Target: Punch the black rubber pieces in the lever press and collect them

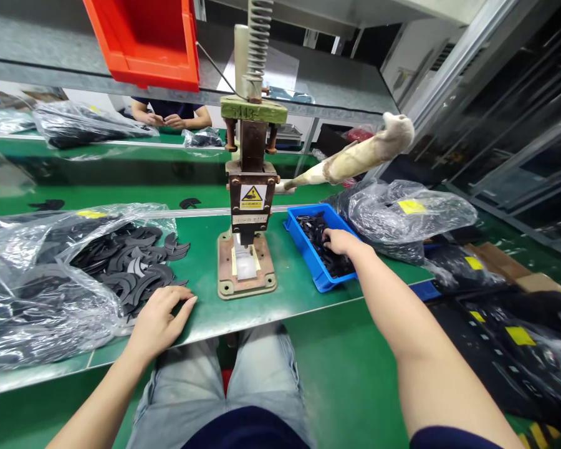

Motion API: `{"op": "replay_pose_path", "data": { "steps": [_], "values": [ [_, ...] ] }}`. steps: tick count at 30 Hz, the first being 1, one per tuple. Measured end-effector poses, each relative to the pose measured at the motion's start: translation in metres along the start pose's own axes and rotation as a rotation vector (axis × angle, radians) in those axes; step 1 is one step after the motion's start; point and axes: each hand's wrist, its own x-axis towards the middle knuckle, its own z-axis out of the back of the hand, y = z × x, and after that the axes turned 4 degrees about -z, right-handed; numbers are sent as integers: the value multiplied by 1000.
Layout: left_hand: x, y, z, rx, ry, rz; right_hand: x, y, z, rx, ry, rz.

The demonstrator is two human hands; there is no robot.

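Note:
My left hand (161, 321) rests at the front edge of the green bench, thumb apart from the fingers. Its fingertips touch the near side of a heap of flat black crescent-shaped pieces (138, 265) spilling from a clear plastic bag (70, 305). To the right, my right hand (339, 241) reaches into a blue bin (320, 274) of small black parts (314, 227). Its fingers are pinched together among them, and whatever is between the fingertips is hidden. Between my hands stands a bench press (253, 199), with a pale block (246, 268) on its base under the ram.
The press's tape-wrapped lever (355, 159) sticks out to the right above the bin. A red bin (149, 43) sits on the overhead shelf. Bagged parts (402, 212) lie right of the blue bin. Across the bench, another person's hands (166, 120) are at work.

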Motion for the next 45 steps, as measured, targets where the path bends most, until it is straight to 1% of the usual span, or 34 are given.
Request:
{"op": "replay_pose_path", "data": {
  "steps": [3, 9, 13, 17, 20, 22, 24, 27, 29, 31, 32, 35, 38, 41, 45],
  "values": [
    [1, -1, 1, -18, -7, 0, -24, -2, -2, 24, -33, 23],
    [1, -1, 2, -40, -15, 7, -69, -5, -3, 175, -207, 44],
    [1, -1, 3, -51, -23, 13, -85, -2, -7, 342, -276, 81],
    [0, -1, 4, -57, -37, 18, -94, -2, -12, 520, -289, 136],
    [2, -5, 7, -70, -46, 5, -104, 2, -10, 635, -296, 203],
    [7, -14, 9, -90, -67, -12, -116, 12, -8, 706, -307, 268],
    [16, -31, 12, -134, -90, -34, -133, 33, -9, 766, -308, 347],
    [37, -72, 19, -253, -118, -85, -163, 81, -15, 873, -270, 531],
    [54, -100, 21, -332, -116, -146, -181, 114, -22, 910, -239, 660],
    [69, -121, 20, -384, -87, -218, -192, 141, -30, 888, -235, 769],
    [75, -128, 18, -405, -79, -246, -195, 151, -34, 869, -237, 816],
    [79, -135, 12, -427, -70, -285, -197, 170, -43, 816, -253, 943],
    [71, -130, 9, -392, -61, -269, -195, 176, -49, 768, -275, 982],
    [61, -126, 10, -356, -55, -244, -196, 179, -56, 778, -316, 920],
    [53, -124, 13, -318, -51, -221, -198, 184, -70, 804, -471, 840]
  ]
}}
